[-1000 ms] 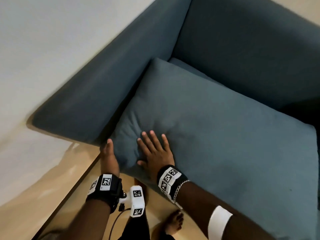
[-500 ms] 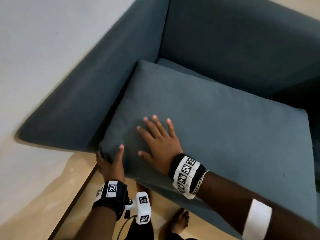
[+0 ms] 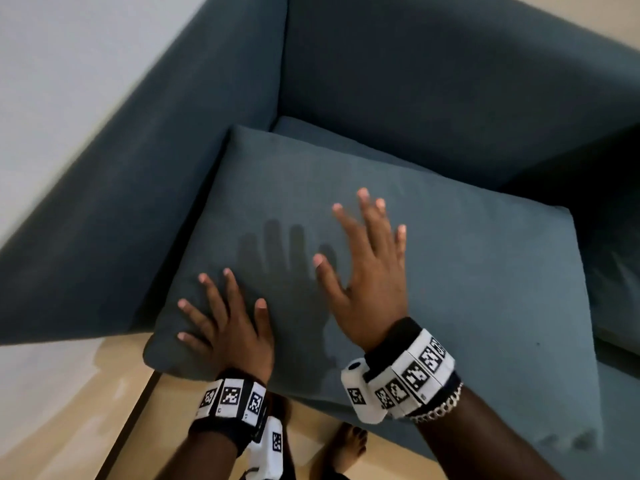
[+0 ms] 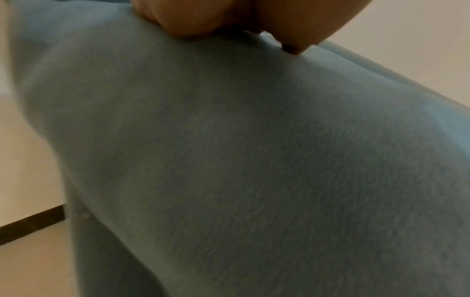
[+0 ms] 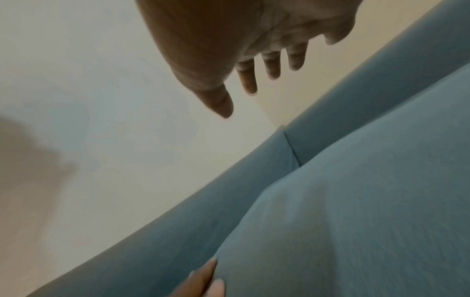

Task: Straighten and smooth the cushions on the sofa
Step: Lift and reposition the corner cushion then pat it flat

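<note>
A teal seat cushion (image 3: 450, 289) lies on the sofa, its front left corner overhanging the seat edge. My left hand (image 3: 221, 313) rests flat on that corner with the fingers spread. My right hand (image 3: 363, 251) hovers open above the cushion's middle, fingers splayed, and casts a hand-shaped shadow on the fabric. In the left wrist view the fingertips (image 4: 203, 18) press into the cushion (image 4: 254, 160). The right wrist view shows the right hand (image 5: 254, 50) raised clear of the cushion (image 5: 356, 221).
The sofa's armrest (image 3: 138, 202) runs along the cushion's left side and the backrest (image 3: 450, 98) stands behind it. A pale wall (image 3: 69, 64) lies beyond the armrest. Light wooden floor (image 3: 86, 410) and my bare foot (image 3: 346, 448) show below the seat edge.
My left hand has come up from the cushion's front corner edge to lie flat on top. My right hand has lifted off the cushion and moved farther back.
</note>
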Action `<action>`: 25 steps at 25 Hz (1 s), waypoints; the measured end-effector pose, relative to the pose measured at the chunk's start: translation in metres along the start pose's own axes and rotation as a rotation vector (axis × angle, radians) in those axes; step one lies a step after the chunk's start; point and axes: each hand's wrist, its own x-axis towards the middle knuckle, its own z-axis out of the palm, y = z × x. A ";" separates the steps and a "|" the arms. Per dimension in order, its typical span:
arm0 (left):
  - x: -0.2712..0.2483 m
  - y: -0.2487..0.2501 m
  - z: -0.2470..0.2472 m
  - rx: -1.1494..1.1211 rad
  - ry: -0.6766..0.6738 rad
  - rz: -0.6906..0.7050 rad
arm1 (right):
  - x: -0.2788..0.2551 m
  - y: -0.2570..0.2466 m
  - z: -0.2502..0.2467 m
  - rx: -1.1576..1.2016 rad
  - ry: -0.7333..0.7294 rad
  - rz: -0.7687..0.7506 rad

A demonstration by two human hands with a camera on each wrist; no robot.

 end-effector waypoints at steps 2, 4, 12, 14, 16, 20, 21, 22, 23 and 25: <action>0.008 0.017 0.003 0.063 -0.026 0.037 | 0.003 0.020 -0.005 0.012 0.171 0.099; 0.015 0.031 0.001 0.100 -0.047 0.133 | -0.005 0.042 0.019 -0.277 -0.217 0.099; 0.052 0.067 0.000 -0.141 -0.010 0.247 | 0.050 -0.007 -0.032 0.215 0.297 0.068; 0.062 0.063 -0.007 -0.266 0.032 0.198 | 0.048 -0.005 0.008 -0.016 0.099 -0.014; 0.069 0.053 -0.015 -0.206 0.011 0.201 | 0.030 0.002 0.053 -0.366 -0.564 -0.042; 0.075 0.049 -0.021 0.087 -0.118 0.320 | 0.045 -0.002 0.013 -0.067 -0.211 0.064; 0.070 0.055 -0.018 0.144 -0.129 0.361 | 0.045 0.004 -0.005 0.007 0.024 0.131; 0.066 0.065 -0.014 0.189 -0.145 0.390 | 0.040 0.019 -0.016 0.006 0.168 0.204; 0.062 0.076 -0.009 0.220 -0.159 0.403 | 0.034 0.037 -0.019 -0.066 0.160 0.261; 0.053 0.098 0.000 0.245 -0.189 0.419 | 0.018 0.065 -0.007 -0.325 -0.316 0.325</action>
